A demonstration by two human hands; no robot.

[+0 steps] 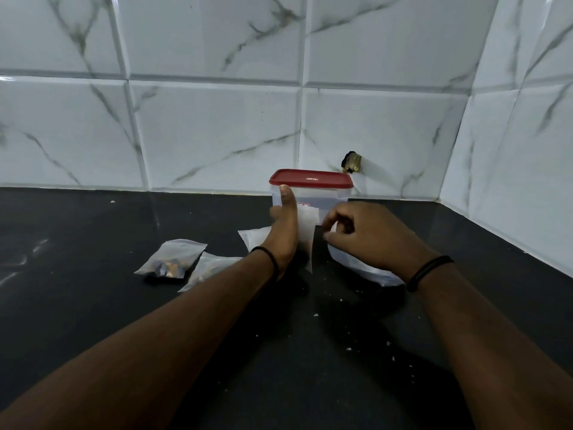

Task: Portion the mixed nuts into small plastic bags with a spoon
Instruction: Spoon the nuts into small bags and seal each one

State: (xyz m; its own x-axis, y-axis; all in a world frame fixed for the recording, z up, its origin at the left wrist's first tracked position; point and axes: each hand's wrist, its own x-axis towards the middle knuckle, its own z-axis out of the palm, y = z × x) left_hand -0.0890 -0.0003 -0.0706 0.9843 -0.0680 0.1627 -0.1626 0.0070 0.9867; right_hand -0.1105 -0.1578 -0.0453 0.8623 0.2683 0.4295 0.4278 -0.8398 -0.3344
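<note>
My left hand (283, 226) holds an empty small plastic bag (307, 231) upright above the black counter, thumb pointing up. My right hand (362, 232) hovers just right of that bag with fingers curled; whether it pinches anything is unclear. Behind both hands stands a clear container with a red lid (311, 178), shut. Two filled bags of nuts (172, 259) (207, 270) lie to the left. Another empty bag (257, 237) lies flat behind my left wrist. A stack of plastic bags (366, 268) lies under my right hand. No spoon is visible.
The black counter (93, 305) is strewn with small white crumbs, mostly at front right. White marble tiled walls (217, 119) meet in a corner at the right. A dark broken fitting (352, 162) sits in the wall behind the container.
</note>
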